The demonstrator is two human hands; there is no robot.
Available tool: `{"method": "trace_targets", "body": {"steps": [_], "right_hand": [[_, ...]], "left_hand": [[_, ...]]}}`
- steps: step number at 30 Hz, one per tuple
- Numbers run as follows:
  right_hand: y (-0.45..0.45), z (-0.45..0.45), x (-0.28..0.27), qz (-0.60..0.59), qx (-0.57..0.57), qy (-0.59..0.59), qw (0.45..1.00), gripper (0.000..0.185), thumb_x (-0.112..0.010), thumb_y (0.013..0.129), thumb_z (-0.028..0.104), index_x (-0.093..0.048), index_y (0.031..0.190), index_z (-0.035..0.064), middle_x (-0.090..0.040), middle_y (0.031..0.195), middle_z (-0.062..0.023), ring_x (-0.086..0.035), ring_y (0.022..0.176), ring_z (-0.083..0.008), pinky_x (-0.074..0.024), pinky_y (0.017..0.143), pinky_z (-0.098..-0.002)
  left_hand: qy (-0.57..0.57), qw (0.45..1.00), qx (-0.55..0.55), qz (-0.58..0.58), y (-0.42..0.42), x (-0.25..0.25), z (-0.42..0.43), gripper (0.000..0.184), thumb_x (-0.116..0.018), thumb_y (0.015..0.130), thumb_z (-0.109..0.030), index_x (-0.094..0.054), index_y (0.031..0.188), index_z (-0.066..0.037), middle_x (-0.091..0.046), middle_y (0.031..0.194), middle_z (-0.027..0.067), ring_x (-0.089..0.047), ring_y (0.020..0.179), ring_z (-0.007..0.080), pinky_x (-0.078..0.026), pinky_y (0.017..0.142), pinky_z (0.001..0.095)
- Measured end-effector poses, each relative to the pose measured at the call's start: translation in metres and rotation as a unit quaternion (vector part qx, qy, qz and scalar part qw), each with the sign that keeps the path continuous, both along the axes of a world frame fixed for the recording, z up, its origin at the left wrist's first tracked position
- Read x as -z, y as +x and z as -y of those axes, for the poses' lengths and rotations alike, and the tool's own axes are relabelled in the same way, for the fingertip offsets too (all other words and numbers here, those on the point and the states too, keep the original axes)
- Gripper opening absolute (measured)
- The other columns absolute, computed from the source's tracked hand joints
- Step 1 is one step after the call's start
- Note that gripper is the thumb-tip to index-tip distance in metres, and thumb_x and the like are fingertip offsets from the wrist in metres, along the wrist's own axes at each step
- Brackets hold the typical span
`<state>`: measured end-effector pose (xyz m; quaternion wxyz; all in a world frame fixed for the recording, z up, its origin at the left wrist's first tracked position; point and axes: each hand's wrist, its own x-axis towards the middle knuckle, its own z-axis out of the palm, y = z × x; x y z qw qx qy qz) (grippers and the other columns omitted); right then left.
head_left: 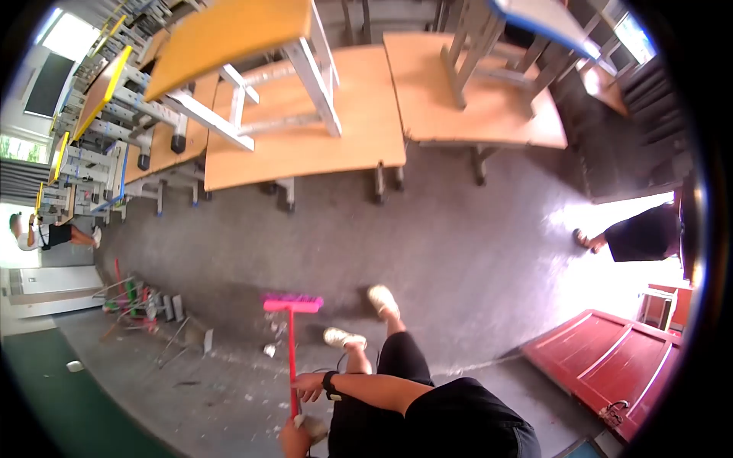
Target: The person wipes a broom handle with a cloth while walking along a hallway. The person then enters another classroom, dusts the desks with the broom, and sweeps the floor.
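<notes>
A broom with a red handle point(292, 347) and a pink head point(293, 304) stretches forward over the grey floor. My right hand point(308, 385), with a black band at the wrist, is closed on the middle of the handle. Lower down, at the near end of the handle, my left hand point(293, 440) is wrapped round it, partly cut off by the frame's bottom. Beside the left hand is a whitish object point(311, 427) that I cannot make out. White scraps point(269, 350) lie on the floor just behind the broom head.
Desks point(359, 114) with upturned stools point(252, 46) line the far side. A red door panel point(611, 366) leans or lies at right, near another person's leg point(641, 233). Brooms and debris point(145, 301) lie at left; a person point(53, 233) stands beyond.
</notes>
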<state>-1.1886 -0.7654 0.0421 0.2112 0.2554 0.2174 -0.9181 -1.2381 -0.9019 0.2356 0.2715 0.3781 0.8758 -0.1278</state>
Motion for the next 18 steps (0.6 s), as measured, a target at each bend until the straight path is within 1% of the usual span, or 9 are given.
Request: {"method": "trace_targets", "body": {"steps": [3,4,6,8,12,13,16,17,18], "right_hand": [[0.020,-0.063,0.015,-0.025,-0.100,0.207,0.973,0.048,-0.046,0.099,0.044,-0.055,0.125,0.0049,-0.069,0.108,-0.0214,-0.069,0.095,-0.0339,-0.0564,0.072,-0.0469],[0.023,-0.090,0.028,-0.046,-0.168,0.278,0.945,0.050,-0.047,0.098,0.044,-0.053,0.129,0.0046,-0.068,0.112,-0.0227,-0.067,0.100,-0.0366,-0.0546,0.078,-0.0481],[0.042,-0.136,0.043,-0.044,-0.249,0.452,0.856,0.056,-0.051,0.096,0.044,-0.048,0.136,0.0039,-0.065,0.120,-0.0252,-0.064,0.110,-0.0421,-0.0510,0.090,-0.0504],[0.084,-0.138,0.029,0.081,-0.070,0.657,0.746,0.054,-0.050,0.097,0.044,-0.050,0.132,0.0040,-0.068,0.112,-0.0256,-0.064,0.104,-0.0458,-0.0500,0.089,-0.0531],[0.140,-0.140,-0.057,0.195,-0.144,0.632,0.736,0.060,-0.053,0.096,0.044,-0.042,0.142,0.0067,-0.068,0.112,-0.0270,-0.064,0.105,-0.0465,-0.0495,0.090,-0.0536],[0.147,-0.130,-0.097,0.193,-0.146,0.633,0.735,0.061,-0.055,0.096,0.044,-0.041,0.143,0.0073,-0.069,0.111,-0.0264,-0.064,0.104,-0.0462,-0.0496,0.090,-0.0532],[0.171,-0.092,-0.096,0.176,-0.024,0.648,0.740,0.065,-0.057,0.095,0.043,-0.037,0.147,0.0087,-0.070,0.106,-0.0257,-0.066,0.101,-0.0450,-0.0506,0.088,-0.0516],[0.167,-0.079,-0.153,0.173,-0.010,0.627,0.760,0.066,-0.056,0.095,0.041,-0.036,0.148,0.0085,-0.070,0.105,-0.0255,-0.066,0.100,-0.0446,-0.0506,0.088,-0.0513],[0.181,-0.068,-0.140,0.164,-0.038,0.679,0.714,0.065,-0.056,0.096,0.040,-0.036,0.148,0.0078,-0.070,0.105,-0.0252,-0.066,0.099,-0.0443,-0.0509,0.088,-0.0509]], "left_hand": [[-0.029,0.976,0.181,0.121,-0.017,-0.030,-0.014,0.045,-0.068,0.090,-0.029,-0.062,0.130,-0.011,-0.062,0.118,0.0252,-0.062,0.105,0.0420,-0.053,0.083,0.0482],[-0.016,0.978,0.156,0.139,-0.024,-0.029,-0.014,0.041,-0.067,0.090,-0.029,-0.063,0.125,-0.009,-0.064,0.111,0.0237,-0.063,0.098,0.0397,-0.052,0.077,0.0469],[0.029,0.979,-0.043,0.199,-0.038,-0.013,-0.025,0.036,-0.064,0.089,-0.029,-0.066,0.115,-0.004,-0.067,0.098,0.0209,-0.066,0.085,0.0350,-0.052,0.067,0.0442],[0.087,0.918,-0.255,0.290,-0.046,0.002,-0.038,0.035,-0.062,0.088,-0.029,-0.068,0.105,0.001,-0.069,0.085,0.0180,-0.068,0.071,0.0303,-0.052,0.057,0.0415],[0.113,0.838,-0.347,0.405,-0.056,0.022,-0.058,0.036,-0.061,0.088,-0.028,-0.072,0.097,0.005,-0.069,0.078,0.0104,-0.066,0.062,0.0181,-0.047,0.047,0.0323],[0.085,0.823,-0.354,0.436,-0.062,0.025,-0.061,0.026,-0.061,0.094,-0.027,-0.068,0.101,-0.003,-0.070,0.082,0.0058,-0.067,0.066,0.0202,-0.047,0.049,0.0348],[0.131,0.710,-0.387,0.573,-0.071,0.019,-0.074,0.024,-0.059,0.094,-0.023,-0.069,0.103,-0.003,-0.070,0.083,0.0068,-0.062,0.060,0.0148,-0.040,0.045,0.0274],[0.135,0.815,-0.176,0.535,-0.080,0.025,-0.066,0.023,-0.057,0.095,-0.020,-0.069,0.106,-0.004,-0.070,0.083,0.0055,-0.058,0.058,0.0112,-0.036,0.044,0.0254],[0.131,0.871,0.048,0.471,-0.086,0.032,-0.066,0.023,-0.055,0.095,-0.017,-0.069,0.108,-0.004,-0.069,0.082,0.0043,-0.055,0.056,0.0075,-0.033,0.042,0.0233]]}}
